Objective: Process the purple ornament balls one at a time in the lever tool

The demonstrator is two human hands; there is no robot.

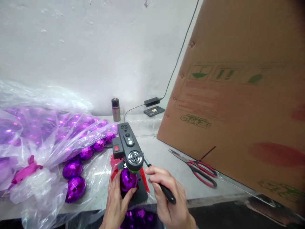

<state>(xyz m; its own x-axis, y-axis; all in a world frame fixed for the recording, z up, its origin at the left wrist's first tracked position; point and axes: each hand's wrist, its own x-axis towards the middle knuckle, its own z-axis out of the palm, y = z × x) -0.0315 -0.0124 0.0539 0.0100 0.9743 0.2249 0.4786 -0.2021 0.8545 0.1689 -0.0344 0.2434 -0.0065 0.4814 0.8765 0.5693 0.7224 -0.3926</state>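
Head view: tool [167, 193], tip hidden behind black machine [130, 148]; purple ball [128, 180] half-covered.

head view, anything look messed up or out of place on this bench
The cardboard sheet leaning at right has red smears on its face. Scissors lie open on the bench beside it. The purple ball in the left hand and the tool in the right hand look fine.

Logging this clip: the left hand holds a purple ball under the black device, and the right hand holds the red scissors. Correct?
Not quite. In the head view the right hand holds a black-handled tool; the red scissors lie untouched on the table to its right. The left hand does hold the purple ball under the black device.
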